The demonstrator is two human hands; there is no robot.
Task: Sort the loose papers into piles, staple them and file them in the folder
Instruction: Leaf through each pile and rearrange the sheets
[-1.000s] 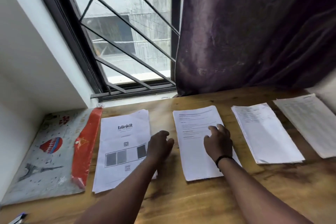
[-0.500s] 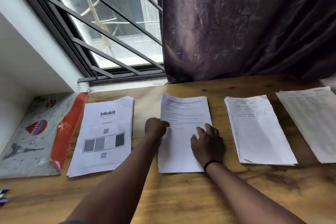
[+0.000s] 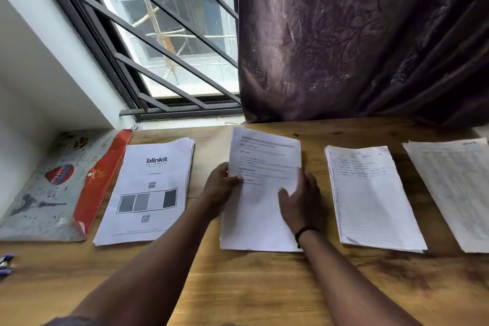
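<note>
Rightmost paper pile [image 3: 457, 193] cut off

A single wide-angle view looked from the person's head, forward and steeply down onto the wooden surface [image 3: 264, 286], close enough that both forearms rose from the bottom edge toward the frame's centre. It faced a barred window [image 3: 169, 42] in the upper left and a dark curtain [image 3: 357, 34] filling the upper right, with straight lines bowed near the edges by the lens. The surface spanned the whole lower half, its far edge running across the middle of the frame, and no second view shared the scene.
</note>
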